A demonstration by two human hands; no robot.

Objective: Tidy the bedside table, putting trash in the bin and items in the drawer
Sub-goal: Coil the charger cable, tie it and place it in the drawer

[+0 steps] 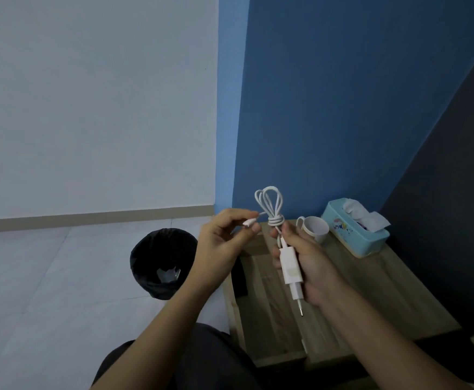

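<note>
Both my forearms reach up from the bottom of the view and meet above the left part of the wooden bedside table (371, 291).

My right hand (311, 266) is turned palm toward me, fingers curled shut around a white charger (291, 273). The charger's body lies against my palm with its metal plug pin pointing down toward me. Its white cable (269, 202) rises from between my thumb and forefinger, wrapped into a knot just above my grip, with several loops standing upright over it.

My left hand (224, 240) is held at the same height, just to the left, with the wrist bent. Its thumb and fingertips are pinched together on the cable's free end, a small white connector (249, 222). A short run of cable stretches from there across to the knot.

On the table behind my right hand stands a white mug (316, 228), and beside it, against the blue wall, a light blue tissue box (357, 232) with a tissue sticking out. The near part of the tabletop is bare wood.

To the left, on the pale floor, stands a black bin (162, 263) with something pale and crumpled inside. It is close to the table's left edge, below my left hand. The floor around it is open.
</note>
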